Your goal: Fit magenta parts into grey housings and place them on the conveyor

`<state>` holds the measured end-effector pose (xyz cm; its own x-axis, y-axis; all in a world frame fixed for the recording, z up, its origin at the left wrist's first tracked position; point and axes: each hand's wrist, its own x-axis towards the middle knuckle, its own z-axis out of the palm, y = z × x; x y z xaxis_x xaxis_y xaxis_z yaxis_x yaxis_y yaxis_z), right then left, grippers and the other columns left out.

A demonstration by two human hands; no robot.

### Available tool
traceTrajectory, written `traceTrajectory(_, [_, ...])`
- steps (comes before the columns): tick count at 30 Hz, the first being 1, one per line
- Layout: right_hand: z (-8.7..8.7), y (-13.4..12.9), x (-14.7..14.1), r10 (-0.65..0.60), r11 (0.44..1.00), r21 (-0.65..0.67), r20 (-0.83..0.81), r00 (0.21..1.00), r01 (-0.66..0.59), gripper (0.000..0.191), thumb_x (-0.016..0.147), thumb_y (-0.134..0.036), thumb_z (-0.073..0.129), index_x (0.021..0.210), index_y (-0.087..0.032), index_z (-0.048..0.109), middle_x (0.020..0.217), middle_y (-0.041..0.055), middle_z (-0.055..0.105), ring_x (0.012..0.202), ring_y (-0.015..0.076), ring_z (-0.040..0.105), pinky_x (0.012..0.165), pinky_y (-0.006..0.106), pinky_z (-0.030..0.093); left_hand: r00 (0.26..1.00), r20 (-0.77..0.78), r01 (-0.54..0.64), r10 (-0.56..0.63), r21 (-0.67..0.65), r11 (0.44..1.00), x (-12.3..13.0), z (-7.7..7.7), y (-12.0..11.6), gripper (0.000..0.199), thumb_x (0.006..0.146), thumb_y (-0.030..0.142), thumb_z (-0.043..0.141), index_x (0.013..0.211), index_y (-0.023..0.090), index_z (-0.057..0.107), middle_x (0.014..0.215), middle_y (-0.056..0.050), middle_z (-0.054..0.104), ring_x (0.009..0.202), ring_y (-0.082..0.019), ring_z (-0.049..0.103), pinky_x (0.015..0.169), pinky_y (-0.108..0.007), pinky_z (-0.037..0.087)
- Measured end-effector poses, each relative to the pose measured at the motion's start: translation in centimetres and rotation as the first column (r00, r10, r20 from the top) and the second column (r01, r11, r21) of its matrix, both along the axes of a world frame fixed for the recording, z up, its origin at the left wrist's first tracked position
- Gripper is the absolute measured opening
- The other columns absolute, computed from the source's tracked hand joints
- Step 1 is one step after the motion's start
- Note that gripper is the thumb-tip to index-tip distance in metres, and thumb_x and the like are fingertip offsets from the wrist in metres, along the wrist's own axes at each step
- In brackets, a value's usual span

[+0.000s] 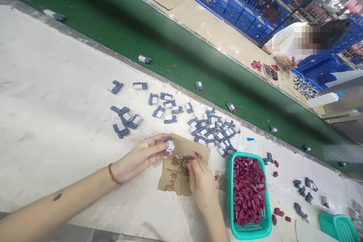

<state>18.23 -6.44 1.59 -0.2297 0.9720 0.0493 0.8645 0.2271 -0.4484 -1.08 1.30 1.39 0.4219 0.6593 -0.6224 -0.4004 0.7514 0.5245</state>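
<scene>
No legible text, no readable labels, no brands; no numbers, no signs

- We see a dark blue-grey piece (169, 146) with a pale, whitish block face, held up near the centre of the frame, above the left edge of the cardboard.
- We see a small, roundish brown thing (185, 163) just below and right of it, partly hidden, so we cannot tell its full shape.
- We see brown cardboard (170, 182) below the frame's centre, lying flat, ragged-edged, with dark, wet-looking stains.
</scene>
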Motion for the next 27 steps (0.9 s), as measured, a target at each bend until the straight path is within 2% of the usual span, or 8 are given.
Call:
traceTrajectory(3, [0.1,0.2,-0.1,-0.009,0.999,-0.034,-0.028,1.0,0.008,0.029,0.097,-0.015,0.034,0.079,-0.021,0.056,0.073,0.005,0.062,0.069,0.0202,0.059,0.062,0.03,0.046,0.999,0.028,0.019,-0.017,-0.055,0.998,-0.1,-0.2,-0.2,0.033,0.061,0.019,0.086,0.09,0.018,0.068,0.085,-0.001,0.068,0.077,-0.013,0.065,0.073,-0.021,0.054])
traceTrajectory(5, [0.3,0.2,-0.1,-0.032,0.998,-0.06,-0.114,0.993,0.025,0.028,0.097,-0.018,0.036,0.079,-0.021,0.057,0.072,0.0044,0.062,0.067,0.0194,0.06,0.06,0.029,0.046,0.997,0.046,0.056,-0.055,-0.02,0.998,-0.1,-0.3,-0.3,0.03,0.063,0.019,0.085,0.086,0.017,0.067,0.082,-0.001,0.069,0.078,-0.014,0.065,0.073,-0.021,0.053])
traceTrajectory(7, [0.5,0.1,-0.1,-0.111,0.99,-0.108,-0.256,0.96,0.086,0.026,0.096,-0.021,0.04,0.08,-0.021,0.06,0.073,0.0041,0.065,0.068,0.0185,0.062,0.061,0.028,0.048,0.995,0.05,0.08,-0.081,0.031,0.996,0.0,-0.4,-0.5,0.029,0.061,0.022,0.086,0.082,0.017,0.066,0.08,-0.001,0.068,0.076,-0.014,0.064,0.068,-0.021,0.053])
traceTrajectory(9, [0.8,0.0,-0.2,-0.248,0.965,-0.184,-0.417,0.874,0.186,0.022,0.095,-0.026,0.046,0.082,-0.02,0.063,0.076,0.0045,0.069,0.07,0.0184,0.065,0.063,0.028,0.05,0.995,0.036,0.094,-0.097,0.059,0.994,0.2,-0.5,-0.7,0.032,0.058,0.025,0.088,0.078,0.016,0.065,0.078,-0.002,0.069,0.07,-0.013,0.063,0.061,-0.021,0.05])
traceTrajectory(12, [1.2,-0.1,-0.7,-0.42,0.908,-0.273,-0.612,0.67,0.319,0.02,0.09,-0.035,0.057,0.085,-0.019,0.067,0.078,0.0056,0.073,0.067,0.0186,0.067,0.059,0.027,0.053,0.994,0.024,0.106,-0.107,0.063,0.992,0.6,-0.8,-1.1,0.037,0.053,0.029,0.09,0.077,0.015,0.065,0.076,-0.002,0.07,0.066,-0.012,0.062,0.06,-0.021,0.048])
traceTrajectory(15, [1.3,0.0,-1.6,-0.441,0.893,-0.281,-0.71,0.549,0.353,0.021,0.087,-0.038,0.061,0.085,-0.018,0.069,0.074,0.0056,0.072,0.061,0.0167,0.065,0.053,0.026,0.052,0.994,0.024,0.109,-0.111,0.071,0.992,0.9,-1.0,-1.5,0.039,0.053,0.033,0.09,0.078,0.016,0.067,0.074,-0.001,0.069,0.067,-0.013,0.062,0.065,-0.023,0.05])
traceTrajectory(23, [0.5,0.6,-2.8,-0.41,0.91,-0.294,-0.732,0.544,0.291,0.016,0.088,-0.031,0.059,0.088,-0.018,0.068,0.076,0.0045,0.07,0.064,0.0149,0.064,0.056,0.025,0.052,0.995,0.027,0.089,-0.093,0.114,0.99,1.1,-0.9,-1.7,0.039,0.052,0.034,0.09,0.075,0.015,0.065,0.075,0.001,0.064,0.064,-0.01,0.058,0.062,-0.021,0.049])
traceTrajectory(27, [0.3,0.6,-3.0,-0.386,0.921,-0.263,-0.7,0.601,0.286,0.015,0.089,-0.029,0.057,0.086,-0.019,0.067,0.08,0.0052,0.07,0.07,0.0167,0.066,0.06,0.026,0.053,0.995,0.007,0.098,-0.1,0.114,0.989,1.0,-0.9,-1.8,0.041,0.051,0.035,0.09,0.075,0.015,0.064,0.071,0.001,0.065,0.061,-0.01,0.059,0.061,-0.021,0.049])
